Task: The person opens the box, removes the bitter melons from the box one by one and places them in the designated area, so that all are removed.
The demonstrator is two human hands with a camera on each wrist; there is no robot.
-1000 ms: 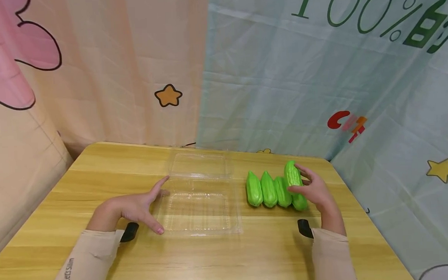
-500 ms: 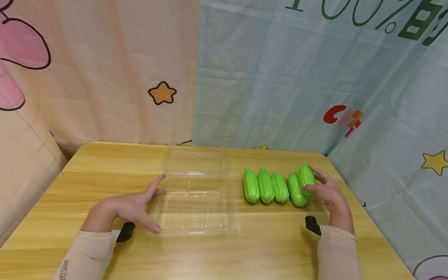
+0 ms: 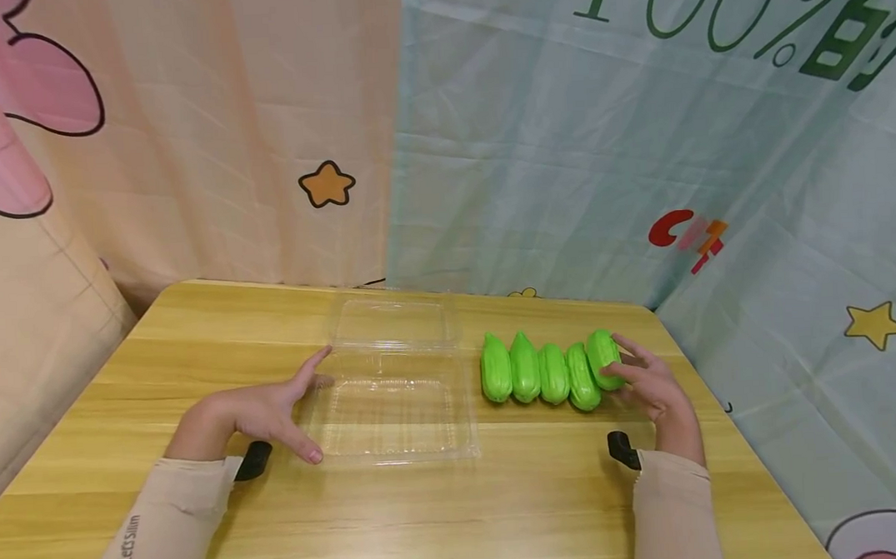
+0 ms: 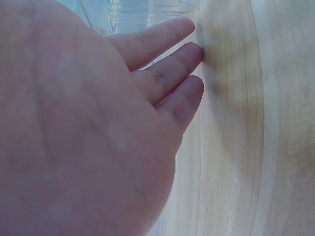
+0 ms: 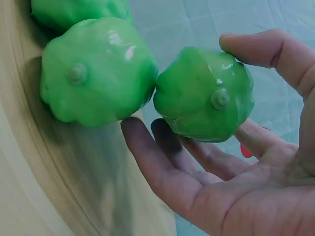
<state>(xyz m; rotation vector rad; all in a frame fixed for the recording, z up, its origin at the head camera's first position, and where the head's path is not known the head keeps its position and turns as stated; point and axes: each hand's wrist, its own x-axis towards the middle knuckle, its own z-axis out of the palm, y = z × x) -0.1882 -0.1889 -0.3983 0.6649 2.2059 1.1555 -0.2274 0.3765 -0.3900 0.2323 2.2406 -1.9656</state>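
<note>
Several shiny green bitter melons [image 3: 524, 368] lie side by side in a row. My right hand [image 3: 655, 387] holds the rightmost bitter melon [image 3: 603, 358]. In the right wrist view, thumb and fingers sit on opposite sides of this held bitter melon [image 5: 197, 93], and it touches the neighbouring melon [image 5: 98, 73]. To the left stands a clear plastic clamshell box [image 3: 392, 459] with its lid folded back. My left hand [image 3: 273, 408], thumb and fingers spread, is at the box's left edge; whether it touches cannot be told. Its fingers [image 4: 170, 32] are near the clear plastic in the left wrist view.
The wooden table [image 3: 429, 522] has rounded far corners. Printed curtains [image 3: 525, 143] hang close behind its back edge and along both sides. Bare wood shows in front of the box and between the box and the melons.
My right hand has brought the held melon from over the row down to its right end. The row has then shifted slightly left and closed up. My left hand stays by the box.
</note>
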